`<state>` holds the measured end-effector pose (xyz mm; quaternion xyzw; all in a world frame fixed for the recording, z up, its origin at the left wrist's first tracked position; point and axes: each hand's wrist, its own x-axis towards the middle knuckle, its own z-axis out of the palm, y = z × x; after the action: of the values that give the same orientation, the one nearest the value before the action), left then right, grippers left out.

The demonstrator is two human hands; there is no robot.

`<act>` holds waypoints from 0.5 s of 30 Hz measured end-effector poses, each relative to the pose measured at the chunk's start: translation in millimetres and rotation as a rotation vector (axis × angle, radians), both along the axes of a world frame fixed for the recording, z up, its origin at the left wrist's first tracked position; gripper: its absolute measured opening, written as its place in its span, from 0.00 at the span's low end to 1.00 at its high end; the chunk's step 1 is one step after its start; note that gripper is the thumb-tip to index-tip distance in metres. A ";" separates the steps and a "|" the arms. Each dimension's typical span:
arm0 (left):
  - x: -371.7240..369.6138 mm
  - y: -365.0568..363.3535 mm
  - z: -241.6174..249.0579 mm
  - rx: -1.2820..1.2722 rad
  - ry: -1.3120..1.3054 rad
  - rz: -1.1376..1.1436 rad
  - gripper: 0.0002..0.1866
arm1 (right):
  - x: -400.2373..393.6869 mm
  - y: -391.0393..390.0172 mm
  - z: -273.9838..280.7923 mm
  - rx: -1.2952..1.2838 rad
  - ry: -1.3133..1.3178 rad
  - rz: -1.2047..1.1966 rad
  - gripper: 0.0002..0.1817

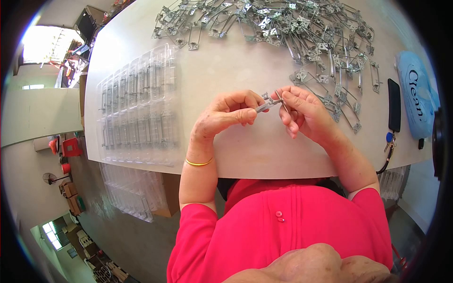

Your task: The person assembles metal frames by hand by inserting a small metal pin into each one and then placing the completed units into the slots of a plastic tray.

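Above the table's near side, my left hand (pixel 232 112) pinches one end of a small grey metal bracket (pixel 265 105) between thumb and fingers. My right hand (pixel 304 109) is closed on the thin rod part (pixel 282 100) at the bracket's other end, thumb against the fingers. Whether rod and bracket are joined, I cannot make out. Beyond my hands lies a tangled heap of similar metal brackets (pixel 302 28), with looser ones trailing toward my right hand. To the left, a clear plastic tray (pixel 172 78) holds several of these pieces in rows.
The white table (pixel 212 61) has its near edge close to my body. On its right lie a black phone-like case (pixel 394 104), keys on a strap (pixel 390 137) and a blue plastic package (pixel 416 89). More clear trays (pixel 130 188) are stacked below the left edge, by a cardboard box (pixel 171 193).
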<state>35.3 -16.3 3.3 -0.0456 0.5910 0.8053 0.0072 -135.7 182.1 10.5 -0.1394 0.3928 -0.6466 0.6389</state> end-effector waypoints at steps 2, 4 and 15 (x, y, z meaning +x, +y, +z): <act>0.5 0.4 1.8 -0.017 -0.015 -0.019 0.11 | 0.0 0.1 1.2 0.023 -0.027 0.023 0.15; 0.3 -0.8 0.0 -0.032 -0.028 -0.042 0.11 | 1.2 1.2 1.1 0.083 0.062 0.050 0.13; -0.6 4.1 0.6 0.114 0.020 0.034 0.12 | 3.3 4.6 4.0 -0.016 0.543 -0.356 0.05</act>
<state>34.7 -12.2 3.8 -0.0469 0.5433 0.8382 -0.0098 -132.4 186.8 14.6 -0.2409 0.5621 -0.6904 0.3864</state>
